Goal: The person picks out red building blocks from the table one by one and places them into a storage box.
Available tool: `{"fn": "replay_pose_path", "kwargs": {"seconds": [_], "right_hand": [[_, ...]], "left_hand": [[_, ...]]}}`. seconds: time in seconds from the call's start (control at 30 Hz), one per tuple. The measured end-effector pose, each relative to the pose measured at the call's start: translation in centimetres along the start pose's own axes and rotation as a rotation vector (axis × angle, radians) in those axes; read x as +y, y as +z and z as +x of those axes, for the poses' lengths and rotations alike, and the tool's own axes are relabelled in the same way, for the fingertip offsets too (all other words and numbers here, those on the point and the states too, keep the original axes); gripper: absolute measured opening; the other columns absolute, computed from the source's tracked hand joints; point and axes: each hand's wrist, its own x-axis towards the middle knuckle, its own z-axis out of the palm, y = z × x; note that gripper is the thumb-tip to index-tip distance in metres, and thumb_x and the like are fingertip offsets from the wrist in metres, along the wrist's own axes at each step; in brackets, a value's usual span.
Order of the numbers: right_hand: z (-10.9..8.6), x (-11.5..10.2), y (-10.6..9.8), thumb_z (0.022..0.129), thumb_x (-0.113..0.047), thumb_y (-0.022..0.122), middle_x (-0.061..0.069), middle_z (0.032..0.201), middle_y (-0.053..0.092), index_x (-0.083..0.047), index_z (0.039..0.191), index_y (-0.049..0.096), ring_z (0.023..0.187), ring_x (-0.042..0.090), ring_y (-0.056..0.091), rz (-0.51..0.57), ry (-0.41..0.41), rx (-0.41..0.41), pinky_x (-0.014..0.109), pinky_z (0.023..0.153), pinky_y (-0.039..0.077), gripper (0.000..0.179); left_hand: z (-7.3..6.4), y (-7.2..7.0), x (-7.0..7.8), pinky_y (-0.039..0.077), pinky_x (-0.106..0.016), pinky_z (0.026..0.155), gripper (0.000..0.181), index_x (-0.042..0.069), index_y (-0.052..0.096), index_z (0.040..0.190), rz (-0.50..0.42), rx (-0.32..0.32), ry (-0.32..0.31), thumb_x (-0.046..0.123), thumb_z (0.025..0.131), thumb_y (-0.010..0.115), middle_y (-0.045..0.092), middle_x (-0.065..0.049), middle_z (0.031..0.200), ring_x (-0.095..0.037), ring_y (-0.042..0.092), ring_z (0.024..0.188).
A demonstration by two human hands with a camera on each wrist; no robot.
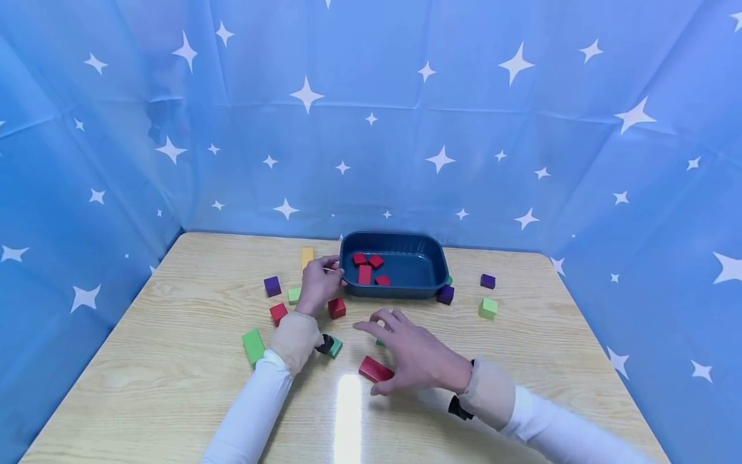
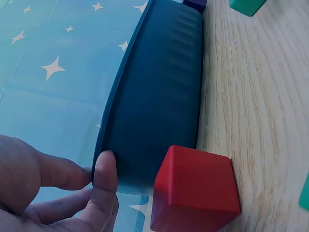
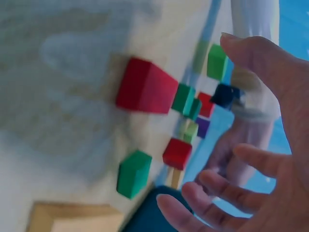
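Observation:
A dark blue rectangular bin (image 1: 394, 291) stands at the back of the table with several red blocks (image 1: 364, 274) in it. My left hand (image 1: 317, 283) pinches its left rim between thumb and finger, as the left wrist view shows. A red cube (image 2: 200, 186) lies right beside that hand, near the bin's wall. My right hand (image 1: 414, 354) is spread, thumb and fingers apart, close over a long red block (image 1: 375, 369) nearer the front. In the right wrist view nothing is between its fingers, and the red block (image 3: 147, 87) lies past them. A green block (image 3: 134, 174) is partly hidden by that hand in the head view.
Left of the bin lie a purple cube (image 1: 272, 286), a yellow block (image 1: 307, 256), a red cube (image 1: 279, 313) and a green block (image 1: 253, 346). To its right are purple cubes (image 1: 488, 281) and a light green cube (image 1: 488, 308). A starry blue curtain (image 1: 371, 129) hangs behind the table.

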Motion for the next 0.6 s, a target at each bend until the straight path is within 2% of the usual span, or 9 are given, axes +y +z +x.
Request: {"fn": "replay_pose_path", "kwargs": {"seconds": [0.17,0.37,0.6], "right_hand": [[-0.2,-0.5,1.4,0.069,-0.062,0.087,-0.003,0.137,0.050,-0.035,0.155,0.040,0.116,0.016,0.050,0.023,0.003,-0.058,0.022,0.073,0.051,0.102],[-0.3,-0.9,2.7,0.072,-0.059,0.087,-0.002,0.136,0.053,-0.034,0.154,0.042,0.116,0.016,0.051,-0.008,0.023,-0.098,0.027,0.077,0.054,0.097],[0.0,-1.2,3.3,0.083,-0.041,0.081,-0.001,0.125,0.058,-0.029,0.148,0.050,0.103,0.012,0.051,-0.064,0.010,-0.084,0.022,0.073,0.050,0.073]], "left_hand": [[0.0,0.0,0.0,0.062,-0.043,0.080,0.039,0.000,0.062,0.138,0.000,0.005,0.002,0.002,0.100,0.059,0.063,-0.014,0.110,-0.029,0.073,0.083],[0.0,0.1,-0.1,0.061,-0.047,0.085,0.039,0.000,0.061,0.139,-0.010,-0.004,-0.007,0.002,0.100,0.059,0.063,-0.014,0.110,-0.031,0.072,0.086],[0.1,0.0,-0.1,0.061,-0.039,0.079,0.039,0.002,0.061,0.140,0.003,-0.011,-0.024,0.004,0.101,0.059,0.063,-0.013,0.112,-0.031,0.073,0.088]]}}
